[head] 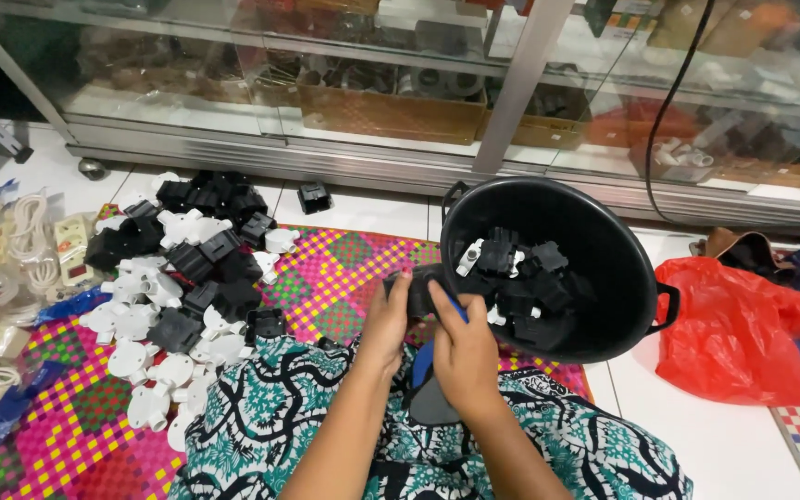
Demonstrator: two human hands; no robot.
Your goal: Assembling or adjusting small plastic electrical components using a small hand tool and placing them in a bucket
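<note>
Floor: white tiles, a bright checkered mat (344, 278) along the front of a glass display cabinet (400, 102).
Hands: left hand (386, 324) and right hand (463, 352) both closed round one black plastic fitting (421, 289), just over the mat's far edge, touching the black basin (604, 268) rim.
Risk: I'd guess the tilted basin could tip and dump its fittings.
Fitting: matte black, chunky, mostly hidden by the fingers.

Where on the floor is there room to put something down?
There is bare mat between the pile of black and white plastic parts and the black basin. White tile lies bare below the red bag. The left side is crowded with parts and cords.
</note>
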